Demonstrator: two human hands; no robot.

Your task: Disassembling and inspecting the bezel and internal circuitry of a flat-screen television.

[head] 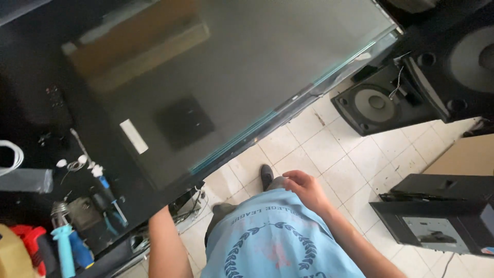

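A large flat screen panel [247, 77] with a grey reflective face lies on a black workbench [31, 62], its glassy edge running diagonally above the tiled floor. My left forearm [164, 242] reaches up to the bench's near edge, where the hand is hidden under the panel's corner. My right hand [304, 186] rests at the hem of my light blue shirt [278, 242], fingers loosely bent and holding nothing. One dark shoe [266, 175] shows on the tiles just left of that hand.
Blue-handled screwdrivers [105, 188], a light blue tool [64, 247], a white cable [13, 154] and small parts lie on the bench's left side. Two black speakers [375, 103] [463, 62] stand at the upper right. A black device [437, 216] and cardboard [463, 154] sit on the right.
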